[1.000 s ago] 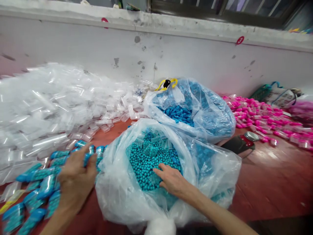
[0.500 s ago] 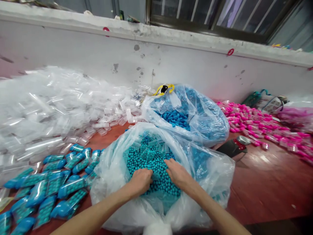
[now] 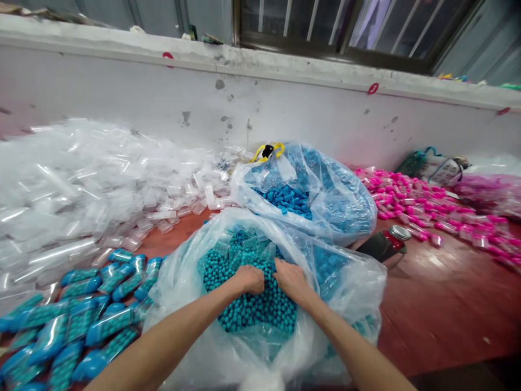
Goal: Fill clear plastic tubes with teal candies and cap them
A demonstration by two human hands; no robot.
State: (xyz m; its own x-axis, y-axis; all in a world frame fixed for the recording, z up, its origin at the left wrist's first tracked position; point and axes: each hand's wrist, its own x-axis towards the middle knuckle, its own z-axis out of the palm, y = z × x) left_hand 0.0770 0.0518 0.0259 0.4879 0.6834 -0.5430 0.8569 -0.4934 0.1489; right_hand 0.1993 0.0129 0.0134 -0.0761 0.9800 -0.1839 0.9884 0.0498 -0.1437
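Note:
A clear plastic bag (image 3: pixel 179 304) stands wide open, filled with small teal beads (image 3: pixel 264 312). Some clear tubes lie half sunk at the back of the beads. Over the middle of them is my left hand (image 3: pixel 249 279), its fingers curled; what they hold, if anything, is hidden. Close to its right, my right hand (image 3: pixel 291 279) reaches into the beads with bent fingers, and its fingertips are partly hidden. Behind, another bag (image 3: pixel 345 201) holds blue caps (image 3: pixel 287 200).
Bead-filled tubes with blue caps (image 3: pixel 97 315) lie at the left. Clear empty tubes (image 3: pixel 93 184) are heaped behind them. Pink-capped tubes (image 3: pixel 423 203) spread at the right, near a dark jar (image 3: pixel 382 244) with a metal lid. A white wall (image 3: pixel 163 98) runs behind.
My left hand has moved right and slightly up, closer to my right hand. The view has shifted a little, so the bags and piles appear farther left.

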